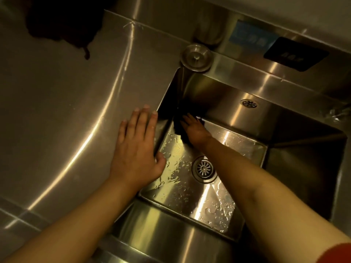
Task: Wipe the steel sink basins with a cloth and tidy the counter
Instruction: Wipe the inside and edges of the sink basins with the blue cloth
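Observation:
A steel sink basin (190, 198) fills the middle and right, its floor wet with drops around a round drain (204, 169). My right hand (195, 129) reaches deep into the basin's far left corner and presses a dark cloth (179, 124) against the bottom and left wall, fingers stretched out over it. My left hand (136, 145) lies flat on the steel counter (57, 111) at the basin's left rim, fingers straight, thumb hanging over the edge.
A round steel drain stopper (196, 57) lies on the counter beyond the basin's far left corner. A dark rag-like shape (62, 21) sits at the top left. An overflow hole (248, 103) is in the far wall. A dark label (296, 54) is on the back ledge.

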Demonstrator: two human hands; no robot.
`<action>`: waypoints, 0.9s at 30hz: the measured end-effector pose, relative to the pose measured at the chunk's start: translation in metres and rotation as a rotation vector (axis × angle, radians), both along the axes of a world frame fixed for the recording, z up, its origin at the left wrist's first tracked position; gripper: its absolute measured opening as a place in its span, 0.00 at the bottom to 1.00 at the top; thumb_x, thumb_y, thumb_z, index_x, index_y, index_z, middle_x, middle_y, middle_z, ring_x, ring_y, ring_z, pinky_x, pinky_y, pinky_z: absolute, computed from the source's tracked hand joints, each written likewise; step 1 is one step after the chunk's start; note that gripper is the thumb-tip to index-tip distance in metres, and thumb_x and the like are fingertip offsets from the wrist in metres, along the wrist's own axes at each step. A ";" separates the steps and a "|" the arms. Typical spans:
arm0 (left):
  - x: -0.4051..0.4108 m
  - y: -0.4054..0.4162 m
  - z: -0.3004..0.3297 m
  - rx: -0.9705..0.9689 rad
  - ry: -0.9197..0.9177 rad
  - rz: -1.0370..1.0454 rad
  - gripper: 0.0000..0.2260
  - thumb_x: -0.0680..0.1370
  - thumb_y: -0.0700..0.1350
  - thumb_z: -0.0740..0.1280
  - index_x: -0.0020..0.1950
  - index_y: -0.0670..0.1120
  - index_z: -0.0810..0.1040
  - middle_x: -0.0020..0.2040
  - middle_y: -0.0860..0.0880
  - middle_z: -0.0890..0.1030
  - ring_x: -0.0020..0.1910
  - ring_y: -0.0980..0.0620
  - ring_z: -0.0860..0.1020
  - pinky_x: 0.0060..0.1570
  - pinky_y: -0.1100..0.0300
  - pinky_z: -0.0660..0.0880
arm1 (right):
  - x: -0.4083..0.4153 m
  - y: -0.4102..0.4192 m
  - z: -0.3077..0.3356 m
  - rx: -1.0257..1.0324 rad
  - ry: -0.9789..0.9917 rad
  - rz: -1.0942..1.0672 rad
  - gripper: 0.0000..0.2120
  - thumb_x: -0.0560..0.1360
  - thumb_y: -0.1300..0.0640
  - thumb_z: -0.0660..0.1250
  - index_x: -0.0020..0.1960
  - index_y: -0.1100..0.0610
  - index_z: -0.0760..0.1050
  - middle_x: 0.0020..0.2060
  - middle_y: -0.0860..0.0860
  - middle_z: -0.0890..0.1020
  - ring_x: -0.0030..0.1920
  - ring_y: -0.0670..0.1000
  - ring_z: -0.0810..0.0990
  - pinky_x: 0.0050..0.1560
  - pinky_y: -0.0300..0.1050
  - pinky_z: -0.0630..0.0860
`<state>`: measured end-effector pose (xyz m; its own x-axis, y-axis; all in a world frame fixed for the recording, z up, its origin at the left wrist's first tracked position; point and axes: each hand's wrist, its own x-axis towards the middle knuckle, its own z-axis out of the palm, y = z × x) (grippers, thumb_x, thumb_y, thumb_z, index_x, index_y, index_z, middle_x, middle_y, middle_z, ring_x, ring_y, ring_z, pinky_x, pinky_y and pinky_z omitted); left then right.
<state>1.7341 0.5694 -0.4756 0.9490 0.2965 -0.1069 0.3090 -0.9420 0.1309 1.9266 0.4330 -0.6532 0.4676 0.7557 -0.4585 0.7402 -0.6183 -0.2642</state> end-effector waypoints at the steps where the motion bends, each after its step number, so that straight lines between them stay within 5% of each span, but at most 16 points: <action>1: 0.000 0.001 -0.001 0.004 -0.006 0.002 0.48 0.70 0.58 0.69 0.84 0.44 0.52 0.84 0.42 0.54 0.83 0.41 0.52 0.79 0.38 0.56 | -0.008 0.001 -0.007 0.010 0.044 -0.083 0.33 0.81 0.55 0.65 0.82 0.57 0.55 0.82 0.55 0.52 0.82 0.57 0.47 0.81 0.52 0.46; 7: -0.002 0.002 -0.006 0.015 -0.007 0.006 0.48 0.71 0.58 0.69 0.85 0.45 0.50 0.85 0.43 0.51 0.84 0.44 0.48 0.81 0.41 0.51 | -0.071 0.003 -0.036 0.184 0.130 -0.363 0.27 0.85 0.55 0.56 0.82 0.55 0.55 0.82 0.55 0.49 0.82 0.58 0.44 0.80 0.54 0.49; 14: -0.002 0.004 -0.003 -0.015 -0.006 0.005 0.47 0.72 0.57 0.70 0.84 0.45 0.52 0.85 0.44 0.52 0.84 0.44 0.48 0.81 0.42 0.50 | -0.182 -0.037 -0.053 0.169 0.216 -0.004 0.30 0.85 0.50 0.56 0.83 0.52 0.50 0.82 0.53 0.44 0.82 0.58 0.39 0.81 0.56 0.44; 18: -0.002 0.004 -0.003 -0.018 -0.013 0.010 0.47 0.71 0.57 0.69 0.85 0.46 0.51 0.85 0.44 0.52 0.84 0.45 0.48 0.80 0.44 0.48 | -0.221 -0.072 -0.055 0.251 0.311 0.215 0.28 0.83 0.55 0.63 0.80 0.58 0.61 0.81 0.58 0.56 0.81 0.63 0.51 0.79 0.63 0.51; 24: -0.004 0.005 -0.008 0.005 -0.031 0.011 0.48 0.70 0.57 0.67 0.85 0.47 0.49 0.85 0.45 0.51 0.84 0.46 0.48 0.80 0.43 0.51 | -0.190 -0.076 -0.064 0.089 0.162 0.539 0.26 0.86 0.52 0.51 0.83 0.52 0.52 0.83 0.52 0.47 0.82 0.56 0.41 0.80 0.57 0.44; 27: -0.004 0.005 -0.010 -0.004 -0.036 0.005 0.48 0.70 0.57 0.67 0.85 0.48 0.48 0.85 0.47 0.50 0.84 0.47 0.47 0.80 0.42 0.52 | -0.149 -0.060 -0.060 0.071 0.079 0.432 0.27 0.87 0.50 0.50 0.83 0.52 0.48 0.83 0.53 0.45 0.82 0.56 0.40 0.80 0.56 0.43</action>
<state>1.7302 0.5747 -0.4854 0.9509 0.3005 -0.0742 0.3085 -0.9399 0.1462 1.7778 0.3731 -0.7136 0.0675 0.9051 -0.4198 0.9024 -0.2349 -0.3613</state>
